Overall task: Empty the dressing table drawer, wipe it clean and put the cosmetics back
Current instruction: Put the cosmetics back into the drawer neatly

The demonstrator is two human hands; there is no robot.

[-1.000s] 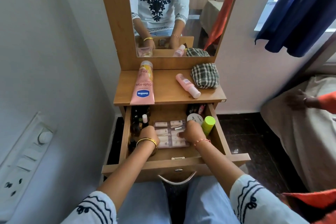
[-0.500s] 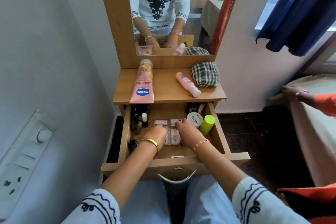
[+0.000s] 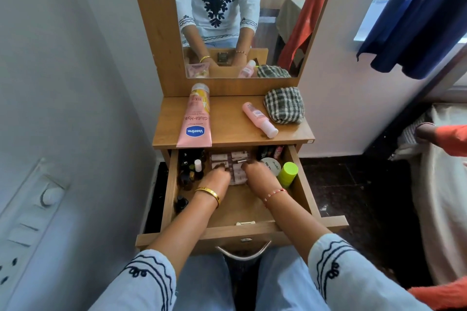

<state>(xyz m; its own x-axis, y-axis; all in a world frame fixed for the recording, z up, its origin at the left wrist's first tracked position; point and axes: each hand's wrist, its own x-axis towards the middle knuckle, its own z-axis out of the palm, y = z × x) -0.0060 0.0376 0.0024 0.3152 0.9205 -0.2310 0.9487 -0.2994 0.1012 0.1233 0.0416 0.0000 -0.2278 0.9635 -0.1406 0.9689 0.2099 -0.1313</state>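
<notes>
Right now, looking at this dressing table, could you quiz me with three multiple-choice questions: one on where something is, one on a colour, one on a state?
1. Where does the checked cloth lie?
A. Inside the drawer
B. On the tabletop, right of the small pink bottle
C. On the floor

2. What colour is the cap of the container at the drawer's right side?
A. Lime green
B. Red
C. Black

3. What state is the drawer in?
A. Pushed shut
B. Pulled open and already emptied
C. Pulled open with cosmetics inside

Answers:
1. B: the cloth sits on the wooden tabletop beside the small pink bottle.
2. A: its cap is bright lime green.
3. C: the drawer is out, and both hands, left hand and right hand, reach onto the sachet tray among bottles.
</notes>
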